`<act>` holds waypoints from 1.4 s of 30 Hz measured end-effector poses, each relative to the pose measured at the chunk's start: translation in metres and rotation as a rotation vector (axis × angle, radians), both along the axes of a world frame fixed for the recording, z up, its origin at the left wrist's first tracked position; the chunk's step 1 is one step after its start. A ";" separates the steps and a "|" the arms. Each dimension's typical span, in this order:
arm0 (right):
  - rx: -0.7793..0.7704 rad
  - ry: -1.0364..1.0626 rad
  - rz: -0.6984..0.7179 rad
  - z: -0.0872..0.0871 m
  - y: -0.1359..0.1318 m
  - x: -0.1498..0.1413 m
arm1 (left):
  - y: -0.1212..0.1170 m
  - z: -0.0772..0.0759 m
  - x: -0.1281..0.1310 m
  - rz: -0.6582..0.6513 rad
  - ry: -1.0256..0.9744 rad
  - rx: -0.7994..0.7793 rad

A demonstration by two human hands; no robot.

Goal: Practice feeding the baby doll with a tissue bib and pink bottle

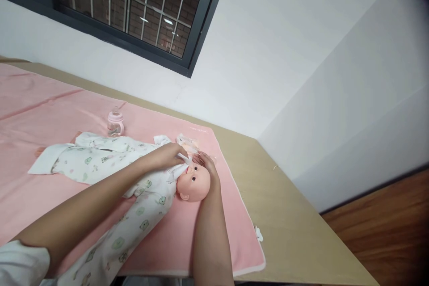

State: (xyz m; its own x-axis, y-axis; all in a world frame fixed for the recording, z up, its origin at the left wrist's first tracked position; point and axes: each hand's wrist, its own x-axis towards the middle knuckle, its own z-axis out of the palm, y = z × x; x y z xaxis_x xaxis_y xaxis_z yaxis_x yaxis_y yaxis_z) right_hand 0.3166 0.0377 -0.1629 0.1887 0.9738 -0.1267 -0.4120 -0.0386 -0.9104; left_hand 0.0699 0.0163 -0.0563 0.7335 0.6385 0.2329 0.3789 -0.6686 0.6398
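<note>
A baby doll (192, 184) in a white printed romper (110, 161) lies on a pink blanket (43, 111). My left hand (169, 155) rests by the doll's neck, fingers pinched on a small white wipe or cloth (185, 158) at its chin. On the far side of the doll's head, my right hand (207, 164) cups the face with curved fingers, touching the cheek.
A small pink baby bottle (115, 124) stands on the blanket behind the doll. A clear packet (188, 141) lies near the doll's head. The blanket covers a tan table (284, 214) set against a white wall under a barred window (134, 4). Wooden floor at right.
</note>
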 end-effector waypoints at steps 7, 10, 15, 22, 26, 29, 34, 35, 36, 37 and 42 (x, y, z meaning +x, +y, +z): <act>0.043 -0.079 0.039 0.020 -0.008 -0.001 | 0.002 0.007 -0.003 0.074 0.015 0.072; 0.158 -0.215 0.120 0.059 -0.020 -0.005 | 0.003 0.015 -0.008 0.073 -0.035 0.092; 0.368 -0.561 0.302 0.134 -0.049 -0.033 | -0.005 0.031 -0.015 0.184 -0.039 0.104; 0.347 -1.063 0.232 0.166 -0.062 -0.081 | -0.014 0.037 -0.021 0.222 0.068 0.308; 0.288 -1.186 0.172 0.160 -0.054 -0.081 | -0.002 0.037 -0.030 0.251 0.044 0.378; 0.226 -1.187 0.072 0.153 -0.046 -0.069 | 0.007 0.045 -0.049 0.374 -0.037 0.353; 0.085 -1.217 -0.142 0.139 -0.035 -0.042 | 0.024 0.055 -0.101 0.672 -0.105 0.239; 0.073 -1.232 -0.157 0.136 -0.033 -0.037 | 0.028 0.055 -0.112 0.738 -0.107 0.220; 0.062 -1.247 -0.161 0.133 -0.031 -0.031 | 0.031 0.055 -0.122 0.798 -0.110 0.195; 0.047 -1.262 -0.155 0.130 -0.030 -0.027 | 0.035 0.053 -0.132 0.851 -0.117 0.163; -0.057 -1.260 -0.084 0.120 -0.026 -0.007 | 0.045 0.046 -0.173 1.005 -0.179 0.041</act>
